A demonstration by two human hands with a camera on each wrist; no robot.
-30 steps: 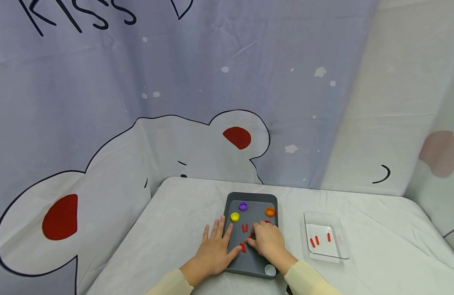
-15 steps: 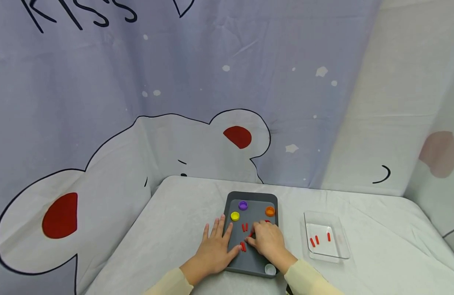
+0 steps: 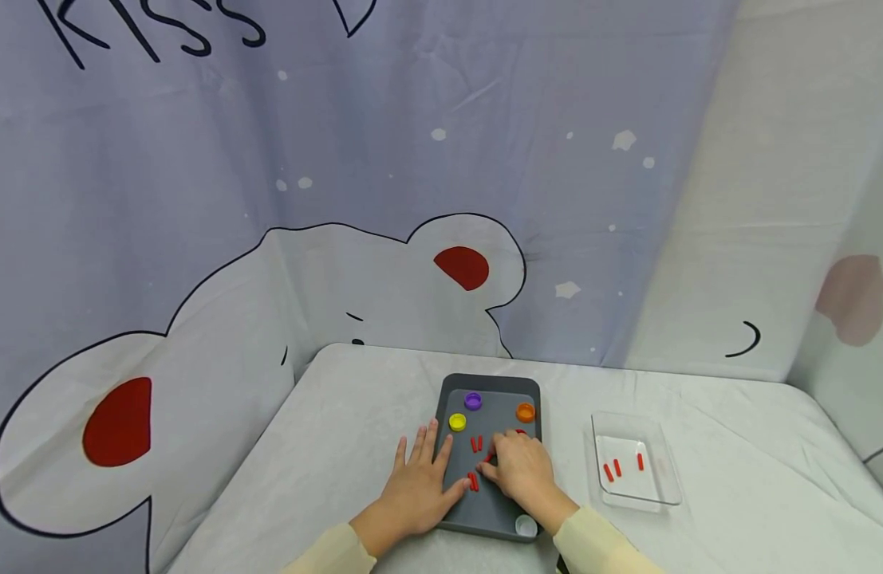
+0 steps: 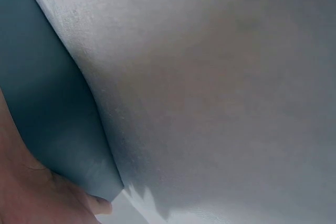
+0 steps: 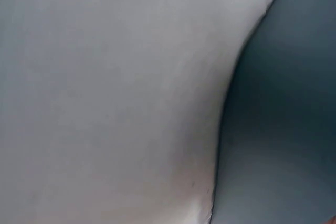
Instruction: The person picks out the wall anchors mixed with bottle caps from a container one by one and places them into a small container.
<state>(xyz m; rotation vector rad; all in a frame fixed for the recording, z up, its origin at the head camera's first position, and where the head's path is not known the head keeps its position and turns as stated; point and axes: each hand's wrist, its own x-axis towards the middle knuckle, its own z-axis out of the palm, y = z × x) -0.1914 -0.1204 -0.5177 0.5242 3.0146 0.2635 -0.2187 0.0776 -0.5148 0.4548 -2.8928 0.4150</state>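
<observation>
My right hand (image 3: pixel 523 470) is over the right half of a dark grey tray (image 3: pixel 491 514), with thumb and fingers pinching a small red stick (image 3: pixel 490 458); most of the stick is hidden. Fingers spread, my left hand (image 3: pixel 415 490) rests across the tray's left edge. Two short red sticks (image 3: pixel 477 444) lie side by side in the middle of the tray, and another red pair (image 3: pixel 473 481) lies nearer, by the left thumb. In the left wrist view, part of the left hand (image 4: pixel 37 192) lies against the tray's side (image 4: pixel 58 87).
Small round cups stand in the tray: purple (image 3: pixel 473 401), yellow (image 3: pixel 457 422), orange (image 3: pixel 525 412) and a whitish one (image 3: pixel 526 526) at the near right corner. A red one (image 3: pixel 520 431) is partly behind the right hand. A clear box (image 3: pixel 664 478) to the right holds three red sticks (image 3: pixel 616 468).
</observation>
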